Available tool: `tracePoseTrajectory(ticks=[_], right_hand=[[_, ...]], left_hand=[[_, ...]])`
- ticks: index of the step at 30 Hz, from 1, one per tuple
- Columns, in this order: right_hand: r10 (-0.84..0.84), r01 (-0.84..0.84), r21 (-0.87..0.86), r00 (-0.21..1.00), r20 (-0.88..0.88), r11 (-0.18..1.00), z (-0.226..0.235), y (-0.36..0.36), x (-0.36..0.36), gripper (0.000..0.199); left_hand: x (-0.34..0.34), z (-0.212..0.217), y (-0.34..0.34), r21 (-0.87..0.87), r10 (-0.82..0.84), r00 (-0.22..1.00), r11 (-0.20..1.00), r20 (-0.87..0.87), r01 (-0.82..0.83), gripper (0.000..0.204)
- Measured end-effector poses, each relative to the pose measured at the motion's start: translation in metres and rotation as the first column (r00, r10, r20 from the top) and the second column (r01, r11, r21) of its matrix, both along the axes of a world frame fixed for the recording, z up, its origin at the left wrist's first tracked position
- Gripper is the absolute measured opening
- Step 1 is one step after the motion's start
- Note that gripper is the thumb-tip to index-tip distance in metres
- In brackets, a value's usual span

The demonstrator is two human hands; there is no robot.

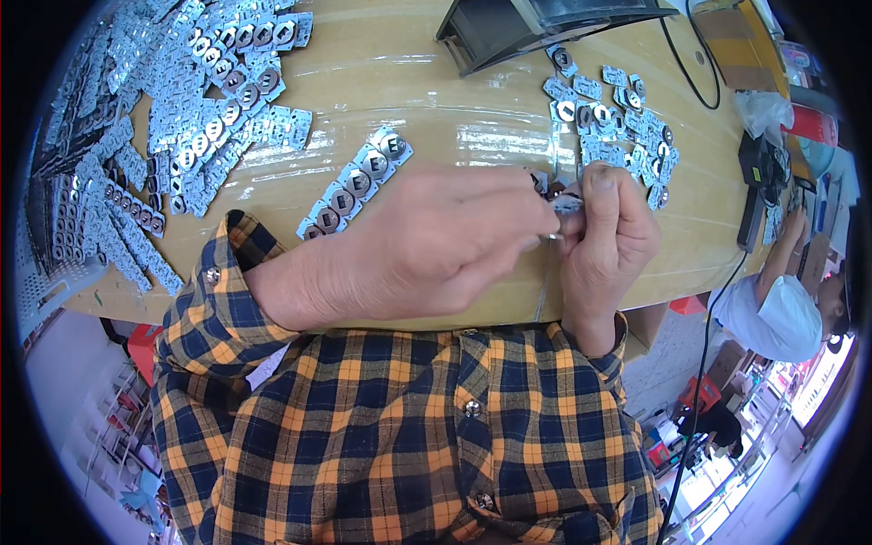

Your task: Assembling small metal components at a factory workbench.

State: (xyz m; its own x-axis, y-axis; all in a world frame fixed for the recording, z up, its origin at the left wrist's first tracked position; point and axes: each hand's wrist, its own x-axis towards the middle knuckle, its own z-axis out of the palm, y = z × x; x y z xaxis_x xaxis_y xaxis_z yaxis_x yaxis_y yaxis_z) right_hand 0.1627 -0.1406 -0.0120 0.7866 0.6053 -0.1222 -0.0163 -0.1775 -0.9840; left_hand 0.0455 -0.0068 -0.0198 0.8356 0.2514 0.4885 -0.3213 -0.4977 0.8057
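Note:
My left hand (445,236) is closed, its fingertips pinched at a small circuit board (568,203). My right hand (607,232) grips the same board between thumb and bent fingers. Most of that board is hidden by the fingers; a pale edge and some dark round parts show between the two hands. Under and beyond my left wrist lies a strip of joined circuit boards (359,182), each bearing a round silver disc. Just past my right hand, several separate small boards (627,123) are scattered in a loose heap, some with discs on them.
A large pile of board strips (195,91) covers the table's left side. A black open bin (536,32) stands at the far edge. Cables, a plastic bag (763,113) and a cardboard box (740,45) lie at the right. Another person (781,313) sits at the right.

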Motion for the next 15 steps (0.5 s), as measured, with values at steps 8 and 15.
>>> tracePoseTrajectory(ticks=[8, 15], right_hand=[[0.118, -0.125, 0.03, 0.978, 0.173, 0.992, 0.0, -0.006, 0.0, 0.024], [0.298, -0.314, 0.013, 0.913, 0.278, 0.949, -0.001, -0.011, 0.007, 0.023]], left_hand=[[-0.001, 0.001, 0.003, -0.665, -0.052, 0.977, 0.739, -0.208, -0.102, 0.02], [-0.005, 0.01, 0.014, -0.734, -0.272, 0.916, 0.678, -0.297, -0.037, 0.019]])
